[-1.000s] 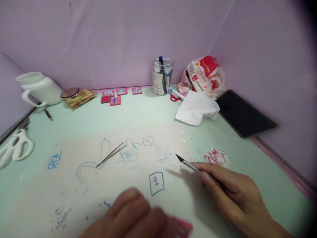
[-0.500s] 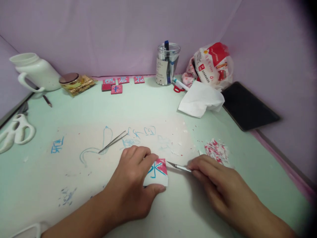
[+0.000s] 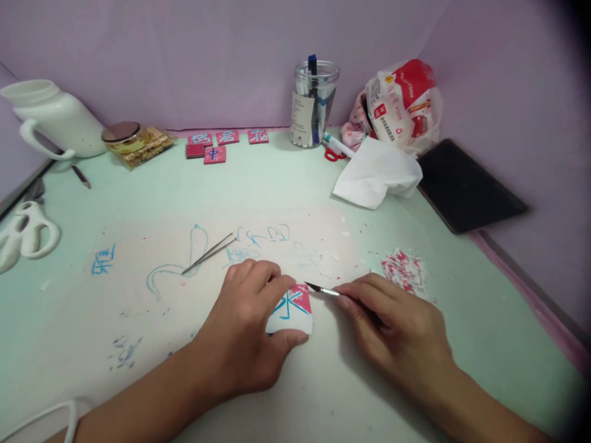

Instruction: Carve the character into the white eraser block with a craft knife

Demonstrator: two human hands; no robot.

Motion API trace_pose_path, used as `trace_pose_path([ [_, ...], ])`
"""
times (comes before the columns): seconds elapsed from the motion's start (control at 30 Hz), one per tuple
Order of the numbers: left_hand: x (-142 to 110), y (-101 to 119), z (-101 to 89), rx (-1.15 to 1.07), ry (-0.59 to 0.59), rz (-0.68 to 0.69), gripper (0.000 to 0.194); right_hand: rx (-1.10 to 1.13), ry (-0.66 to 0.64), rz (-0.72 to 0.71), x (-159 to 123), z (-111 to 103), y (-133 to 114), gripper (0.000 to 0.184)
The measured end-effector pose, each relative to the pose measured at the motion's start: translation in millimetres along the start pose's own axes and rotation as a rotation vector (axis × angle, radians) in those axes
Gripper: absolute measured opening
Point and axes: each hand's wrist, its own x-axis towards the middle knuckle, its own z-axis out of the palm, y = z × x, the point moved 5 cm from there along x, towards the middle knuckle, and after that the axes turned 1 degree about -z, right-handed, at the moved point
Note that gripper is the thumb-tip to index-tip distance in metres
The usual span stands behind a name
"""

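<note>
Right now, the pink-and-white tile [image 3: 296, 309] is near the middle of the worktop [image 3: 258, 191], gripped by the left hand [image 3: 249, 329], which comes in from eight o'clock. The left fingers are clamped on it, thumb along its six o'clock edge and the rest over its upper left, partly covering a blue character. At three o'clock from the tile, the right hand [image 3: 401, 326] has its fingers clamped on a craft knife [image 3: 329, 291]. The blade points just past nine o'clock, tip at the tile's one o'clock corner; whether it touches is too small to tell. Taken from the tile, tweezers [image 3: 207, 254] lie at ten o'clock, white scissors [image 3: 30, 239] between nine and ten, smaller pink tiles [image 3: 215, 154] at eleven, a jar of pens [image 3: 302, 120] at twelve, crumpled white paper [image 3: 373, 175] at one, a dark tablet [image 3: 471, 184] at two, and a heap of pink and white shavings [image 3: 402, 271] between two and three.
</note>
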Motion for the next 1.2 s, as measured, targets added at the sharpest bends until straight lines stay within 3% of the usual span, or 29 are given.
trace_pose_path([
  [0.17,-0.7,-2.2,0.7,-0.007,0.003,-0.003,0.038,-0.038,0.02,-0.034,-3.2,2.0,-0.1,0.031],
  [0.43,-0.1,-2.3,0.6,-0.026,-0.003,0.001,0.034,-0.073,-0.015,-0.042,-2.6,2.5,-3.6,0.03],
  [0.77,-0.5,-1.9,-0.4,-0.032,0.003,-0.016,0.035,-0.03,0.074,-0.033,-1.7,-0.2,-4.2,0.02],
  [1.2,0.6,-1.7,-1.1,-0.024,0.008,-0.018,0.032,-0.164,0.025,-0.098,-5.5,3.3,-5.6,0.042],
])
